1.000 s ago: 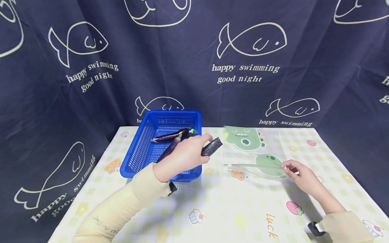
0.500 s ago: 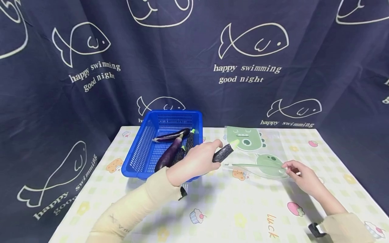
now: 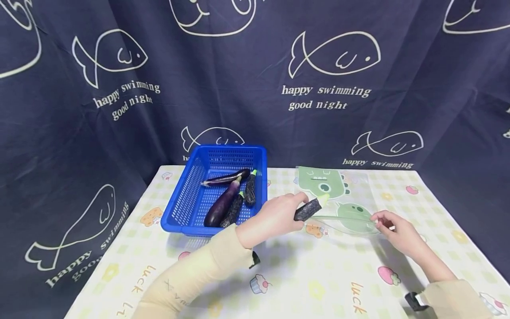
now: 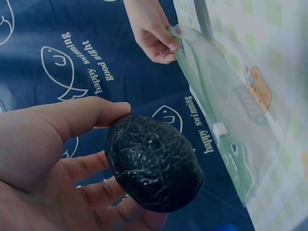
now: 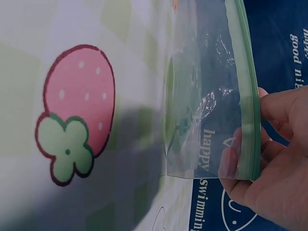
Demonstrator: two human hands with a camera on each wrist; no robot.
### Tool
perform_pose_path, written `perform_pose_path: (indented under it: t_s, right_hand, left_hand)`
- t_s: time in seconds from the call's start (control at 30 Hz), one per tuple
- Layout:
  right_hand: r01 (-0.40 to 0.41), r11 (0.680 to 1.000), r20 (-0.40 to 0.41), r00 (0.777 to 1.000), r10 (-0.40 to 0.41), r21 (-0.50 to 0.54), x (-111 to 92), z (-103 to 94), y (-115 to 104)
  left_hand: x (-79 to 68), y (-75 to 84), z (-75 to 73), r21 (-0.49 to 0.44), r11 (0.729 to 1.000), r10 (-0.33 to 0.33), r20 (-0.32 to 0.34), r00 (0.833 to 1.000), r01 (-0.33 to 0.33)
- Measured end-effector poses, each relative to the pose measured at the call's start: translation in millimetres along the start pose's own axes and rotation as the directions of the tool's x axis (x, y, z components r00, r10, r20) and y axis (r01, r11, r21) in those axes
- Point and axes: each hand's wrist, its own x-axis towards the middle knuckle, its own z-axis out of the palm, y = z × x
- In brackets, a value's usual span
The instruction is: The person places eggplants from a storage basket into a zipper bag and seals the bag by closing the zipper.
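Note:
My left hand (image 3: 280, 215) grips a dark, wrinkled vegetable (image 3: 307, 210) with a pale green tip, held above the table to the right of the basket. In the left wrist view its rounded dark end (image 4: 154, 163) faces the camera, with thumb and fingers around it. The green tip is over a clear zip bag (image 3: 352, 217) printed with green dinosaurs. My right hand (image 3: 398, 232) pinches the right end of the bag's green zip edge (image 5: 249, 96), lifting it so the mouth gapes. The bag's far part lies on the table.
A blue perforated basket (image 3: 171, 221) on the left holds two purple eggplants (image 3: 223, 204) and two more dark, wrinkled vegetables (image 3: 250, 190) with green tips. The table (image 3: 303, 283) has a patterned cloth. A navy curtain (image 3: 239, 97) hangs behind it.
My left hand has carried the dark, wrinkled vegetable right, away from the basket and towards the bag. The right hand keeps its pinch on the bag's edge, almost unmoved.

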Motion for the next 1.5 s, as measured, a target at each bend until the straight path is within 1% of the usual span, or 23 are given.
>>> perform_pose_path:
  t_s: [0.1,0.3,0.57,0.73,0.9,1.13,1.3,1.5]
  right_hand:
    - [-0.012,1.0,0.009,1.0,0.012,-0.003,0,-0.2,0]
    - [-0.028,0.999,0.022,0.999,0.029,-0.018,1,-1.1,-1]
    - [-0.014,1.0,0.025,1.0,0.015,-0.016,2,-1.0,0]
    - [-0.016,1.0,0.019,1.0,0.016,-0.017,3,-1.7,1]
    - [-0.028,0.999,0.011,1.0,0.028,-0.028,4,-2.3,-1]
    - [-0.027,0.999,-0.008,1.0,0.026,-0.036,5,-1.3,0]
    - [-0.025,0.999,-0.023,0.999,0.024,-0.036,6,-1.6,-1]
    - [-0.026,0.999,-0.027,0.999,0.025,-0.024,6,-2.3,-2]
  left_hand:
    - [2.8,2.4,4.3,-0.021,1.0,0.005,-0.002,1.0,-0.005]
    - [10.1,6.4,13.3,-0.033,0.999,-0.001,0.008,1.0,0.002]
    - [22.8,11.4,25.7,-0.046,0.999,-0.002,0.054,0.999,0.004]
    - [28.0,14.9,35.4,-0.046,0.999,-0.008,0.078,0.997,0.011]
    - [30.0,20.3,42.7,-0.029,1.0,0.005,0.091,0.996,-0.002]
    - [29.9,26.8,49.6,0.006,0.999,0.049,0.088,0.995,-0.05]
    - [30.6,30.3,54.9,0.009,0.999,0.047,0.103,0.994,-0.048]
    - [34.1,33.9,61.8,0.016,0.999,0.032,0.106,0.994,-0.034]
